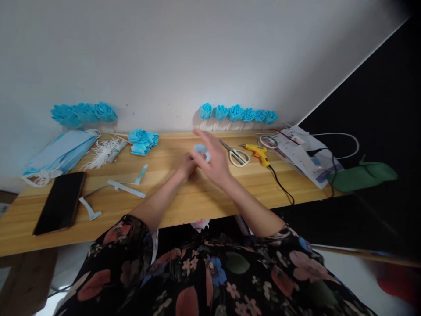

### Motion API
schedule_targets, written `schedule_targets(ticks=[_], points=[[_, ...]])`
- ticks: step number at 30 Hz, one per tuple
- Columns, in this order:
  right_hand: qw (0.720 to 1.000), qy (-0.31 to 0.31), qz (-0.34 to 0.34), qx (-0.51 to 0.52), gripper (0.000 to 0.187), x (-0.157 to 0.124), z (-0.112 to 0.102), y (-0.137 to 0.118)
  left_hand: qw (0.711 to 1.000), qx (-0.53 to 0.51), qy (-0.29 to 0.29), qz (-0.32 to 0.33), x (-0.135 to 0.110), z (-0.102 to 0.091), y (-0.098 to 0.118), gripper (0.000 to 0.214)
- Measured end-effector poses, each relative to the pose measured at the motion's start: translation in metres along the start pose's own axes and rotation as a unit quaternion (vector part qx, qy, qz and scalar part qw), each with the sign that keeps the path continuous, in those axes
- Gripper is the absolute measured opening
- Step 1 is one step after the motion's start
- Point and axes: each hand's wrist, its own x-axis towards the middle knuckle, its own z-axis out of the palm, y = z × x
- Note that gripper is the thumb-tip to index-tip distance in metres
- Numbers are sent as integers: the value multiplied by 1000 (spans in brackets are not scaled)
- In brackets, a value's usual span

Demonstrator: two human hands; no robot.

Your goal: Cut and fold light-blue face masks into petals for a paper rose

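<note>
At the middle of the wooden table (177,199), my left hand (187,165) is closed on a small piece of light blue material (200,148), mostly covered by my hands. Right beside it, my right hand (215,162) is raised with its fingers stretched out; whether its palm touches the blue piece cannot be made out. Scissors (238,157) with white handles lie just to the right. Past them is a yellow glue gun (258,153) with a black cord. Cut pale blue strips (126,188) are scattered left of my forearms.
Several blue flowers (236,113) stand along the wall; more flowers (142,141) lie at left. A stack of blue face masks (62,151), white ear loops (103,152) and a phone (61,202) occupy the left. Papers (301,153) and a green pouch (363,176) are at right.
</note>
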Motion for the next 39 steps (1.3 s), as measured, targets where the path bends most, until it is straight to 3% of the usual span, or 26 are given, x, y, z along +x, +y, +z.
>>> schedule_targets(ticks=[3, 5, 8, 10, 13, 15, 18, 22, 28, 31, 35, 39], points=[[978, 79, 138, 138, 66, -9, -22, 50, 994, -34, 98, 41, -6, 7, 5, 49], [951, 55, 213, 218, 78, -14, -20, 72, 989, -58, 128, 52, -9, 12, 9, 54], [920, 6, 278, 278, 87, -15, -6, 85, 985, -71, 150, 52, -11, 15, 12, 54], [906, -7, 300, 299, 78, -12, 3, 85, 983, -68, 164, 54, -11, 16, 13, 52], [885, 9, 327, 331, 50, -6, 9, 84, 982, -52, 174, 56, -11, 14, 11, 47], [884, 24, 327, 333, 41, -3, 9, 87, 985, -32, 165, 39, -11, 13, 10, 43], [914, 14, 281, 293, 36, 1, 3, 95, 989, -6, 143, 31, -10, 11, 9, 40], [958, -1, 221, 182, 29, 1, -6, 103, 984, 17, 149, 98, -9, 3, 11, 40], [983, -67, 161, 65, 25, -10, -7, 106, 964, 157, 149, 157, -11, -4, 17, 44], [988, -75, 129, 32, 19, -16, -7, 105, 946, 232, 129, 187, -13, -2, 18, 27], [987, -81, 130, 43, 42, -18, -8, 103, 948, 211, 153, 182, -12, 0, 12, 12], [979, -68, 161, 107, 64, -15, -7, 108, 976, 72, 155, 134, -10, -1, 7, 23]])
